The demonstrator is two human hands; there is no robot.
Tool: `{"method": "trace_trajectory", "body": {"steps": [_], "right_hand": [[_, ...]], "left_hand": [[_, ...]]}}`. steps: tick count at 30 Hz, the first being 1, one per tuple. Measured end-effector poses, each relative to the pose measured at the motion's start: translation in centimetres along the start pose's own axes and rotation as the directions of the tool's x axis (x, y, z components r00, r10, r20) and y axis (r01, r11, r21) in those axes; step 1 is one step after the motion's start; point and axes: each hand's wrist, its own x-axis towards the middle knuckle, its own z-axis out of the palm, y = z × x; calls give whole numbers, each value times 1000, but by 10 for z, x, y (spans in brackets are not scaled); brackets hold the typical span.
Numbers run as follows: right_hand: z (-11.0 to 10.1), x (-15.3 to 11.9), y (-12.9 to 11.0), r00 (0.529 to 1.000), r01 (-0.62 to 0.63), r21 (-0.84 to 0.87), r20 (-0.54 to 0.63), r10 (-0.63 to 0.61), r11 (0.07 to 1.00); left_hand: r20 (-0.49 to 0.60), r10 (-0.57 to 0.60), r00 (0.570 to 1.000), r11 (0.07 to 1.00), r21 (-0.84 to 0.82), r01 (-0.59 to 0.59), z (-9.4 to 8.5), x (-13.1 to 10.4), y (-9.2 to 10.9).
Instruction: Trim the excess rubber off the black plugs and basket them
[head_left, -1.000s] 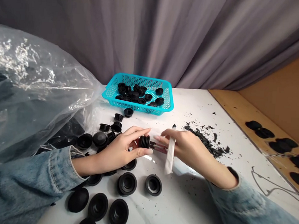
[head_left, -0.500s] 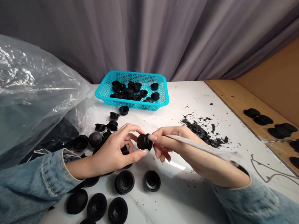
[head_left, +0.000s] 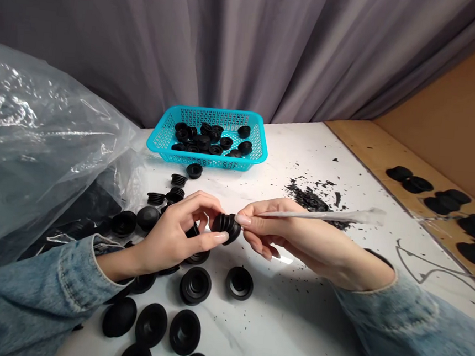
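Note:
Between thumb and fingers, my left hand (head_left: 187, 226) grips a black ribbed rubber plug (head_left: 225, 227). My right hand (head_left: 272, 228) is closed around a slim tool with a whitish-grey handle (head_left: 329, 215), which slants back over the wrist. The tool's tip meets the plug's right side, where the fingers partly hide it. Below the hands, a black round plug (head_left: 240, 283) lies hollow side up on the table, with another plug (head_left: 195, 285) to its left. More of the same lie under and around my left forearm.
Behind the hands stands a blue perforated basket (head_left: 260, 152) holding several black plugs. A clear plastic bag (head_left: 44, 144) fills the left side. Black shavings (head_left: 308, 198) are piled at the right. Black round pieces (head_left: 417, 185) lie on the wooden strip beside a grey cord (head_left: 410, 265).
The plug has turned in my left fingers, showing more of its ribbed side. The tool handle has swung up closer to level. The view has shifted slightly.

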Motion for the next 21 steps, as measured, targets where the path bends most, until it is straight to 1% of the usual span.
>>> {"method": "trace_trajectory", "body": {"steps": [2,4,6,7,8,10,11,12,13,14,15,16,17,18,19,20,21], "right_hand": [[-1,3,1,1000,-10,-8,1,10,1000],[-4,6,5,1000,20,-37,3,-20,999],[-8,9,8,998,66,-84,-12,-67,994],[-9,9,9,995,87,-113,-29,-90,990],[-10,9,10,993,98,-149,-49,-106,984],[-9,5,6,989,104,-234,-82,-126,967],[-7,1,2,987,105,-283,-87,-134,954],[-4,-5,-3,985,110,-331,-91,-147,937],[-1,-12,-8,982,132,-377,-76,-173,917],[2,-21,-14,976,146,-434,-81,-200,889],[5,-29,-20,973,129,-504,-103,-208,854],[7,-38,-25,964,126,-577,-121,-237,807],[9,-46,-29,960,127,-634,-115,-256,763],[10,-52,-32,956,123,-677,-116,-270,726],[11,-57,-34,951,124,-705,-115,-285,698],[11,-60,-35,962,120,-722,-84,-259,682],[11,-62,-35,968,119,-718,-71,-242,686]], "left_hand": [[8,-20,1000,1000,18,19,1,1,-2],[36,-54,998,996,78,51,2,3,-3],[47,-64,997,979,198,53,1,4,1],[34,-46,998,960,278,34,0,4,6],[15,-11,1000,932,362,5,-2,2,14],[-4,75,997,854,516,-63,-8,-6,39],[29,107,994,813,572,-104,-11,-13,56],[102,100,990,771,621,-142,-14,-22,73],[203,62,977,729,660,-183,-16,-33,90],[324,-30,946,685,696,-216,-17,-47,105],[434,-103,895,653,708,-268,-18,-63,117],[513,-187,838,648,705,-287,-18,-82,125],[560,-261,786,655,701,-282,-16,-104,129],[562,-332,758,654,716,-245,-14,-130,127],[547,-380,746,665,722,-191,-11,-158,121],[493,-407,769,666,736,-121,-6,-188,112],[321,-401,858,655,755,24,1,-219,102]]}}
